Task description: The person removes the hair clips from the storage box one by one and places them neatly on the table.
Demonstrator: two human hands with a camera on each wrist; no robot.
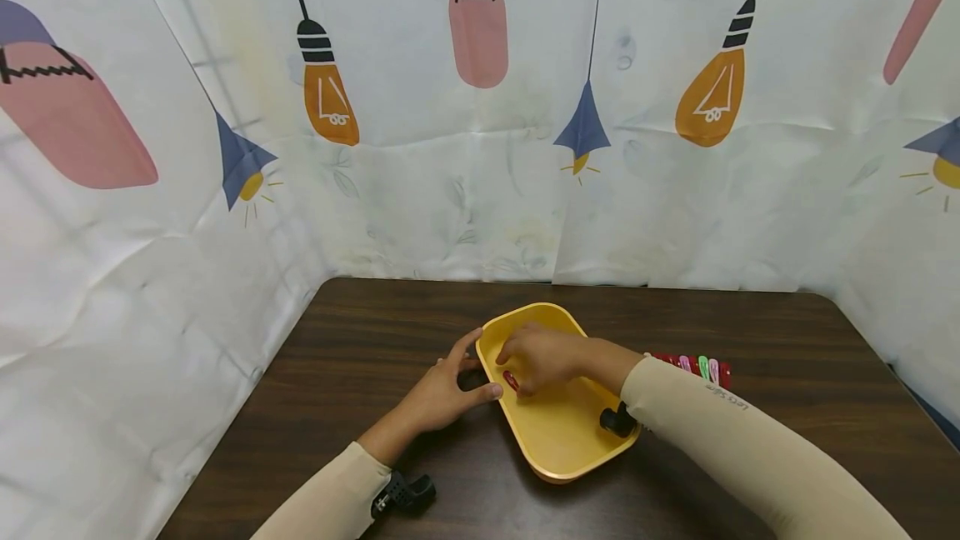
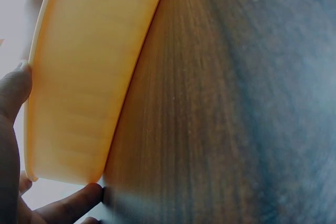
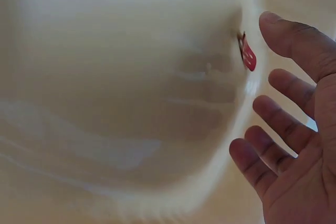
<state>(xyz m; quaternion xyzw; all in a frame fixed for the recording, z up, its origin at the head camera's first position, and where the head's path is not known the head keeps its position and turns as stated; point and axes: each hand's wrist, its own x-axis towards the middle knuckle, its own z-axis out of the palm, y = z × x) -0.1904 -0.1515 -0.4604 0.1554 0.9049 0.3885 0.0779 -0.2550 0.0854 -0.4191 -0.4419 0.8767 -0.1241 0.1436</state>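
Note:
A yellow plastic tub (image 1: 566, 436) rests on the dark table. Inside it, against the left wall, lies a small red hair clip (image 1: 511, 380), which also shows as a red snap clip (image 3: 248, 55) in the right wrist view. My right hand (image 1: 543, 357) reaches into the tub over the clip; the right wrist view shows its fingers (image 3: 270, 109) spread and loosely bent, apart from the clip. With thumb and fingers spread, my left hand (image 1: 442, 394) touches the tub's left corner. Its thumb (image 2: 14, 90) lies at the rim, and a fingertip meets the tub's end near the base.
To the right of the tub, partly behind the right forearm, several red, pink and green clips (image 1: 703, 367) lie in a row on the table (image 1: 405, 307). A white patterned cloth (image 1: 450, 190) hangs behind the table and at its sides.

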